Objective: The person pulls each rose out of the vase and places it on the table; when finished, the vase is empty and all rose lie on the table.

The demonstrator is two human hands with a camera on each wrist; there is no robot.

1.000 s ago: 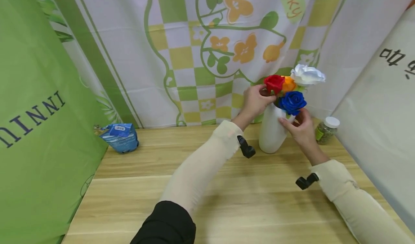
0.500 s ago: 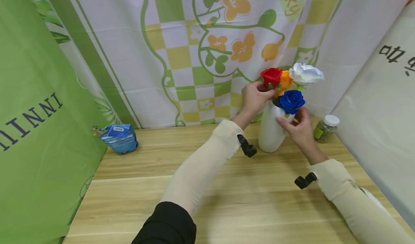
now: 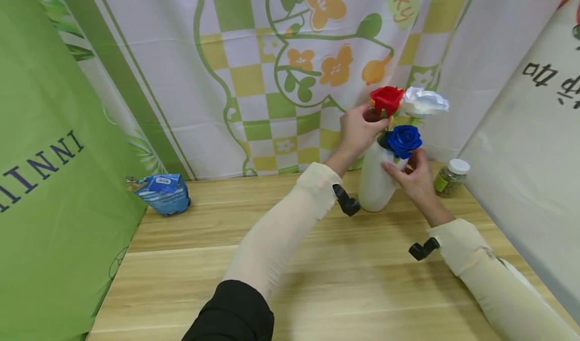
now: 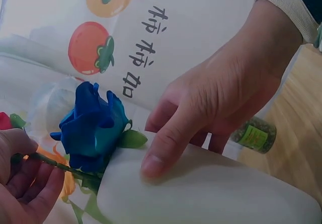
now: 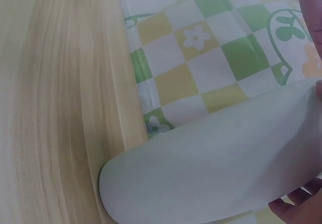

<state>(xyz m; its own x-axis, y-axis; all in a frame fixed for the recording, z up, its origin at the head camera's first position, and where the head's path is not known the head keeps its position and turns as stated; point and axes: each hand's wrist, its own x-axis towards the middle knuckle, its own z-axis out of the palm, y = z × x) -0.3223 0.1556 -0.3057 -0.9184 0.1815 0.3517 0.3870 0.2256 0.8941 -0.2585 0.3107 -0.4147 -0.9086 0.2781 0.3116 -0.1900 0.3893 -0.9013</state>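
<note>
A white vase (image 3: 377, 182) stands at the back right of the table with artificial roses at its mouth. My left hand (image 3: 360, 128) pinches the green stem of a red rose (image 3: 386, 100) just above the vase mouth; in the left wrist view that stem (image 4: 50, 160) slants toward the opening. My right hand (image 3: 414, 177) grips the vase near its top, thumb on the front. A blue rose (image 3: 403, 140) sits low at the rim, and a white rose (image 3: 423, 101) rises behind it. The orange rose (image 4: 68, 176) is mostly hidden in the head view.
A small jar with a white lid (image 3: 452, 178) stands right of the vase. At the table's far left lies a blue bag (image 3: 164, 195). Patterned curtain (image 3: 254, 104) hangs close behind the vase, with a white cloth (image 3: 521, 129) on the right side.
My left hand has raised the red rose and shifted it right, so it now covers most of the orange rose. My right hand keeps its grip on the vase.
</note>
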